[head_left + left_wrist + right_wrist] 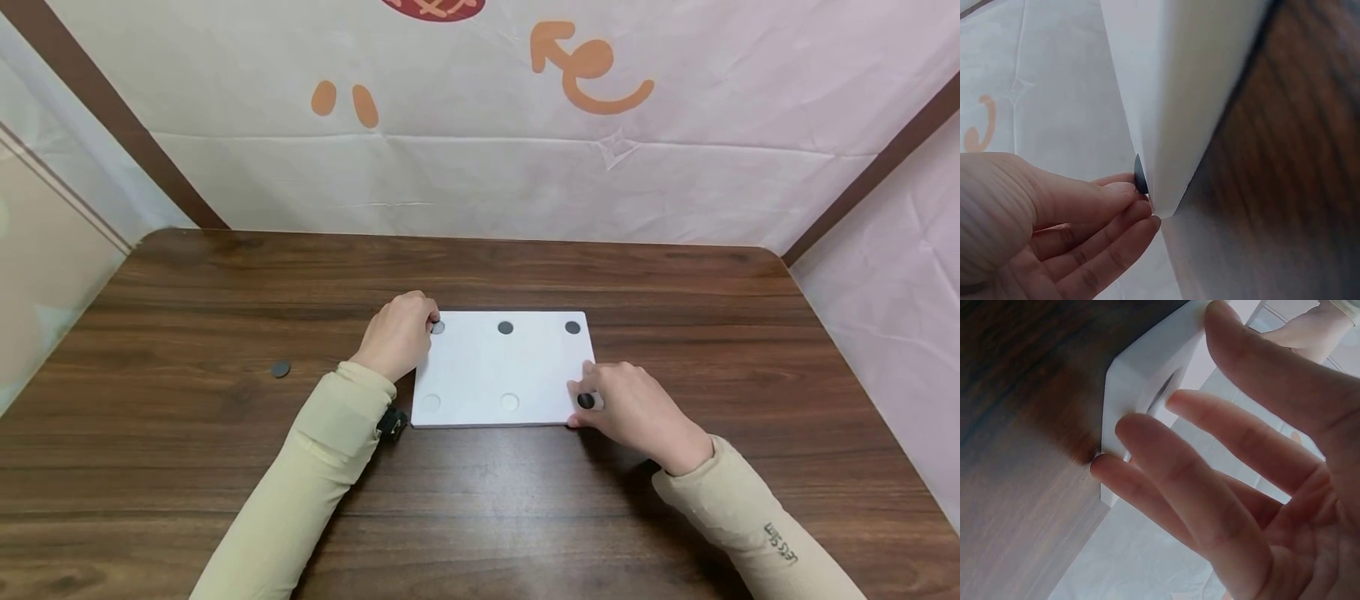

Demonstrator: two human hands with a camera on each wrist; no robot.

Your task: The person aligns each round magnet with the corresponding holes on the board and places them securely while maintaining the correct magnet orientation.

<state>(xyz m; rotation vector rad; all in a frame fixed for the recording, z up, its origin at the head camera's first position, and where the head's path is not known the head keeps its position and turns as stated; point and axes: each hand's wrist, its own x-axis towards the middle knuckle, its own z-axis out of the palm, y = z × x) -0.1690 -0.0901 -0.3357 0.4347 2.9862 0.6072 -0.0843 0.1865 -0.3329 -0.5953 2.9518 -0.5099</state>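
A flat white board (pixel 480 367) with round recesses lies on the table. My left hand (pixel 400 333) is at its far left corner. In the left wrist view, the thumb and forefinger of that hand pinch a dark disc (pixel 1140 175) at the board's face, and other fingertips touch its edge. My right hand (pixel 633 408) rests around the near right corner with its fingers spread. Its thumb touches the front edge, and other fingers lie along the right edge. Between thumb and forefinger, a black disc (pixel 586 401) shows in that corner's recess.
Two dark discs sit along the board's far side, one in the middle (pixel 506 327) and one at the right (pixel 572 327). A loose dark disc (pixel 281 368) lies left of the board on the wooden table (pixel 480 517). A printed curtain (pixel 465 175) hangs behind.
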